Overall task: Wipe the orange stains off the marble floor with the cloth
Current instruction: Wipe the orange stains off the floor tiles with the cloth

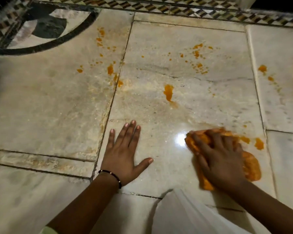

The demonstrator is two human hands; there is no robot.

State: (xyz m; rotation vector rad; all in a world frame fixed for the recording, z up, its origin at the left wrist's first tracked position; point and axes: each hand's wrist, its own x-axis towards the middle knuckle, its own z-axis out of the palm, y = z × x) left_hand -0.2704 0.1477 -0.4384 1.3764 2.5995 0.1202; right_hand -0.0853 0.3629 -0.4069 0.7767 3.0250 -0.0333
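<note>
On the marble floor (57,102), our right hand (222,159) grips the orange-soaked cloth (250,164) beside orange stains (168,92); our left hand (123,152) rests flat, fingers spread.

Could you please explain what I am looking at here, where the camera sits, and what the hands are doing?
There is no machine here: a person wears one camera on the head, looking down at their own two hands. The left hand lies flat and open on the marble floor, seemingly as support. The right hand presses an orange-soaked cloth against the floor. Orange stains are spattered across several slabs ahead. A dark bracelet circles the left wrist, and a patterned tile border runs along the far edge.
</note>
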